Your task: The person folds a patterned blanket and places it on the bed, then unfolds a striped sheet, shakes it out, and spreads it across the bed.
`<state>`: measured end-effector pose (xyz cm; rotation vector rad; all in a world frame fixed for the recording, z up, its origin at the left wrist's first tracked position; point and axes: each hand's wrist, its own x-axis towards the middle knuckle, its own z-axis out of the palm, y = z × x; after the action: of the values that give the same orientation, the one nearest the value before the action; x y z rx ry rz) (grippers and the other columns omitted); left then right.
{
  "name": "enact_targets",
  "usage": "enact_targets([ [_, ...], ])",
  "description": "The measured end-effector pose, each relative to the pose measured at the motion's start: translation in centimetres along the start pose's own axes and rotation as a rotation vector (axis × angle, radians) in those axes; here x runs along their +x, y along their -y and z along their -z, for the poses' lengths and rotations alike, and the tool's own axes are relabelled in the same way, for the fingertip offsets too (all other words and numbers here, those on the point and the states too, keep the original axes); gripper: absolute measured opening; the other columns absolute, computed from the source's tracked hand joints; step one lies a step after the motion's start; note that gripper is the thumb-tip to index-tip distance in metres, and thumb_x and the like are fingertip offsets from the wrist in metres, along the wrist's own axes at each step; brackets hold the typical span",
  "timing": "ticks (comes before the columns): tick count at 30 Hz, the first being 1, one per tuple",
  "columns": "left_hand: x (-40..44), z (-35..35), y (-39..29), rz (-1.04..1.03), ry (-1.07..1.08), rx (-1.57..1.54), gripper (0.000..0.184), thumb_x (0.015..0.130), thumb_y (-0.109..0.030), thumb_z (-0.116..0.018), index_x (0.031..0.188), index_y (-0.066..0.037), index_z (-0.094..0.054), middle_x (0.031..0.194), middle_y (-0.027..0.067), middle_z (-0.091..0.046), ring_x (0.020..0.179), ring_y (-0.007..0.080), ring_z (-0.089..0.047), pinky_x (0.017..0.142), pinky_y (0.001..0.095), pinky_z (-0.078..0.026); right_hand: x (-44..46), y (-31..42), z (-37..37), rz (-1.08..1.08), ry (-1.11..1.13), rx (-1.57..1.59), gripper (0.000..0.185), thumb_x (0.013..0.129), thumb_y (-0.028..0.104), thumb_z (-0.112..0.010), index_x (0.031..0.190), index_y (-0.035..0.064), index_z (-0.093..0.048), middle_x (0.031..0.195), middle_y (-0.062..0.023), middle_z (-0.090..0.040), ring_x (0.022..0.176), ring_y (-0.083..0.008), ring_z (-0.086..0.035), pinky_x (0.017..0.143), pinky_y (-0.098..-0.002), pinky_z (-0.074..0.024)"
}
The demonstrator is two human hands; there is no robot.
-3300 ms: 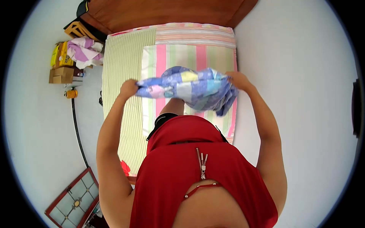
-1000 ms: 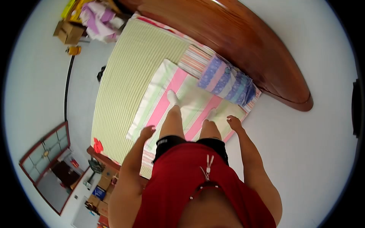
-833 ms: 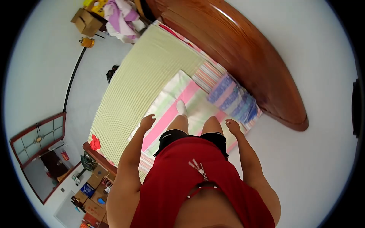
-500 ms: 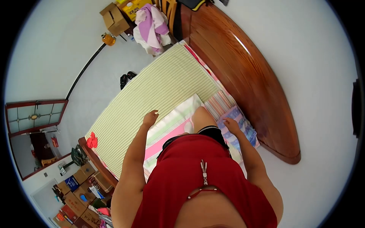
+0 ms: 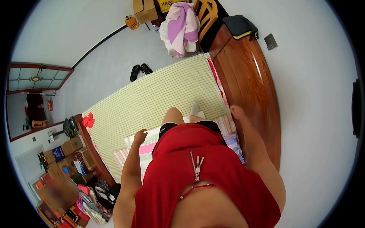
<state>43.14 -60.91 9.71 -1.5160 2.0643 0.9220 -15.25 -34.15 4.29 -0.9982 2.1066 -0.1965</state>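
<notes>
A pale floor point(image 5: 110, 62) runs along the far side of a bed whose green striped mat point(image 5: 163, 91) meets a glossy wooden headboard point(image 5: 253, 81) on the right. Black shoes point(image 5: 135, 73) stand on the floor just beside the bed, and a red cloth point(image 5: 88, 120) lies at the mat's left corner. The person, in a red top point(image 5: 186, 146), has a white sock point(image 5: 194, 109) on the foot seen over the mat. The left hand point(image 5: 140, 137) is loose, its fingers apart from the thumb, above the pink-and-green sheet point(image 5: 147, 148). The right hand point(image 5: 237, 112) is blurred, fingers curled, near the headboard's inner edge; whether the fingertips meet, or the hand touches the wood, I cannot tell. The blue cloth point(image 5: 232, 141) lies on the bed by the headboard, partly hidden by the person's right side. A dark bag point(image 5: 240, 26) sits at the headboard's far end.
</notes>
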Motion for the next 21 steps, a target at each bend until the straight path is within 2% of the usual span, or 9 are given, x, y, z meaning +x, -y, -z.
enact_targets([
  [1,0.4,0.5,-0.6,0.02,0.009,-0.029,0.035,0.081,-0.032,-0.055,0.11,-0.013,-0.06,0.092,0.017,-0.065,0.088,0.0335,-0.061,0.078,0.0407,-0.049,1.7,3.5,3.0,0.094,-0.121,0.006,0.019,0.084,0.018,-0.052,0.092,0.0033,-0.061,0.094,-0.0166,-0.062,0.091,-0.0334,-0.057,0.077,-0.0392,-0.0452],
  [3,1.7,0.4,-1.2,0.044,-0.041,-0.157,0.035,0.081,-0.032,-0.056,0.11,-0.013,-0.06,0.092,0.0161,-0.065,0.087,0.0328,-0.062,0.076,0.0402,-0.049,7.1,7.0,6.2,0.168,-0.205,0.028,0.021,0.085,0.018,-0.051,0.098,0.003,-0.06,0.096,-0.0167,-0.062,0.092,-0.0326,-0.058,0.078,-0.0377,-0.0452],
  [6,4.1,1.4,-2.5,0.059,-0.045,-0.314,0.034,0.082,-0.031,-0.057,0.11,-0.013,-0.06,0.09,0.0153,-0.066,0.086,0.032,-0.062,0.074,0.0392,-0.049,13.2,15.1,11.9,0.245,-0.162,0.012,0.024,0.085,0.017,-0.052,0.104,0.0032,-0.058,0.1,-0.0161,-0.062,0.093,-0.0318,-0.058,0.079,-0.0361,-0.0454],
  [9,7.0,4.1,-4.3,-0.081,-0.015,-0.294,0.034,0.082,-0.031,-0.058,0.111,-0.013,-0.059,0.088,0.015,-0.066,0.085,0.0312,-0.062,0.074,0.0388,-0.049,16.7,19.3,11.7,0.314,-0.15,0.079,0.025,0.085,0.018,-0.053,0.106,0.0048,-0.058,0.1,-0.0159,-0.062,0.092,-0.0312,-0.059,0.078,-0.0358,-0.046],
  [11,10.3,5.8,-3.9,-0.086,0.052,-0.227,0.034,0.081,-0.03,-0.059,0.11,-0.013,-0.06,0.085,0.0148,-0.066,0.083,0.0313,-0.062,0.073,0.0389,-0.049,19.3,22.5,12.7,0.346,-0.198,0.075,0.025,0.085,0.018,-0.054,0.107,0.0061,-0.058,0.098,-0.0161,-0.062,0.089,-0.0304,-0.06,0.076,-0.0353,-0.0467],
  [15,15.4,9.9,-3.0,-0.107,-0.164,-0.227,0.032,0.082,-0.029,-0.057,0.109,-0.011,-0.06,0.08,0.0148,-0.065,0.076,0.033,-0.062,0.068,0.0407,-0.049,20.9,26.5,12.6,0.164,0.052,0.166,0.03,0.084,0.02,-0.056,0.111,0.007,-0.058,0.091,-0.0151,-0.063,0.087,-0.0292,-0.059,0.076,-0.0357,-0.0465],
  [16,16.3,10.8,-2.7,-0.091,-0.188,-0.257,0.032,0.083,-0.028,-0.056,0.109,-0.011,-0.06,0.08,0.0152,-0.065,0.076,0.0333,-0.062,0.067,0.0412,-0.049,22.2,25.6,11.7,0.209,0.06,0.17,0.03,0.081,0.016,-0.058,0.11,0.0065,-0.058,0.087,-0.015,-0.063,0.078,-0.0268,-0.061,0.07,-0.0345,-0.0476],
  [21,18.5,15.3,-3.0,0.03,-0.194,-0.338,0.032,0.083,-0.028,-0.056,0.111,-0.011,-0.059,0.086,0.0166,-0.065,0.081,0.0337,-0.061,0.07,0.0407,-0.049,27.7,24.9,12.3,0.241,-0.012,0.072,0.031,0.08,0.017,-0.059,0.109,0.0059,-0.058,0.091,-0.0151,-0.062,0.087,-0.0272,-0.058,0.076,-0.0346,-0.046],
])
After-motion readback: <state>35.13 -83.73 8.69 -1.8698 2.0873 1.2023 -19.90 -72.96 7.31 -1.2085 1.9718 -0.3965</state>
